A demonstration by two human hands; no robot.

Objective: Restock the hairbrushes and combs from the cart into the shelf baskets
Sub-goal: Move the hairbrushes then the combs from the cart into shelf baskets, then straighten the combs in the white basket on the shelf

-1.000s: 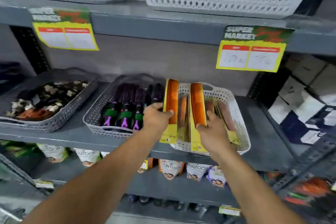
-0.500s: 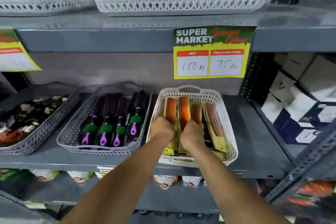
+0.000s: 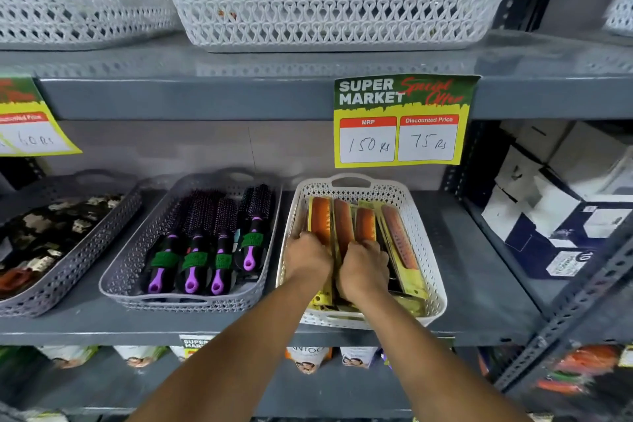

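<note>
A white perforated basket [image 3: 424, 243] on the middle shelf holds several orange combs [image 3: 343, 221] on yellow cards, standing on edge side by side. Both hands are down inside it. My left hand [image 3: 306, 259] is closed on the leftmost comb pack [image 3: 321, 216]. My right hand [image 3: 363, 267] grips the packs beside it, fingers curled over them. Left of this basket, a grey basket [image 3: 130, 271] holds several black round hairbrushes [image 3: 195, 243] with purple handle tips and green bands.
A grey basket [image 3: 85, 250] of dark hair accessories sits at far left. White baskets [image 3: 342, 7] stand on the upper shelf. A price sign [image 3: 402, 120] hangs from its edge. White boxes [image 3: 561, 202] fill the right bay. Packets [image 3: 308, 358] line the lower shelf.
A second ago both hands held comb packs upright above the white basket. They have lowered the packs into it and now press them together among the others.
</note>
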